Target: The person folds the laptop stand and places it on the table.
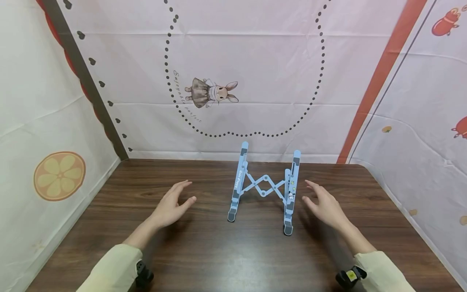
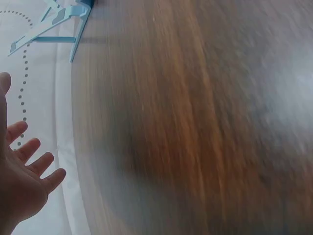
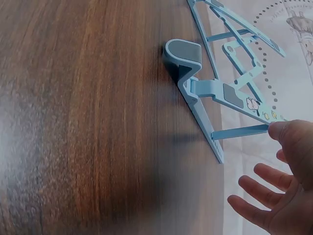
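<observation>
A light blue folding laptop stand (image 1: 263,187) stands unfolded on the wooden table, its two side arms joined by a zigzag crosspiece. Dark grey pads line the arms, and the right arm (image 3: 234,96) carries small cartoon stickers. To the left of the stand my left hand (image 1: 172,206) hovers over the table with relaxed fingers, apart from the stand and holding nothing. My right hand (image 1: 326,205) is much nearer, just right of the stand's right arm, its fingers loosely extended. In the right wrist view its thumb overlaps the upper end of that arm.
The brown table (image 1: 215,251) reaches back to a white printed cloth (image 1: 262,81) with a rabbit figure (image 1: 211,93). More cloth hangs at the left and right sides. Black straps with small devices (image 1: 351,277) sit at both sleeve cuffs.
</observation>
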`<control>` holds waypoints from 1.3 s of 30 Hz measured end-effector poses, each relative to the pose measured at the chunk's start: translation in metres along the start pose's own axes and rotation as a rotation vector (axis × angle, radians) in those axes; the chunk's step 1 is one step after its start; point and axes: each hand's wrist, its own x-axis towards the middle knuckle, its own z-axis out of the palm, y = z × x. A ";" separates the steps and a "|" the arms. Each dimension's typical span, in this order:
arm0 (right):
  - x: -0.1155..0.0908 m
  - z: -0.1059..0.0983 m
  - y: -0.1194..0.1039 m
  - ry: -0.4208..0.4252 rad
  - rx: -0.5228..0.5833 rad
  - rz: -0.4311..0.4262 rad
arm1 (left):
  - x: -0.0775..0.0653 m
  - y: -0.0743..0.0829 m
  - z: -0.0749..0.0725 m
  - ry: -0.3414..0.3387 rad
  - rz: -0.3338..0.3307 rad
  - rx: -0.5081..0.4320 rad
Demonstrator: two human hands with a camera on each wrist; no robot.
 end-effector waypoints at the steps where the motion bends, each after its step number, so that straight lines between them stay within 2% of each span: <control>1: 0.000 0.000 0.000 0.001 0.009 0.005 | 0.001 0.000 0.001 0.002 0.002 -0.006; 7: 0.001 0.002 0.001 -0.005 0.061 0.032 | 0.008 0.004 0.009 0.014 0.016 -0.035; 18: 0.005 0.008 0.002 -0.020 0.108 0.081 | 0.023 0.016 0.019 0.005 -0.044 -0.102; 25: 0.007 0.009 -0.002 -0.039 0.131 0.126 | 0.028 0.022 0.029 0.024 -0.046 -0.107; 39: 0.010 0.013 -0.011 -0.080 0.210 0.191 | 0.041 0.032 0.045 -0.005 -0.133 -0.261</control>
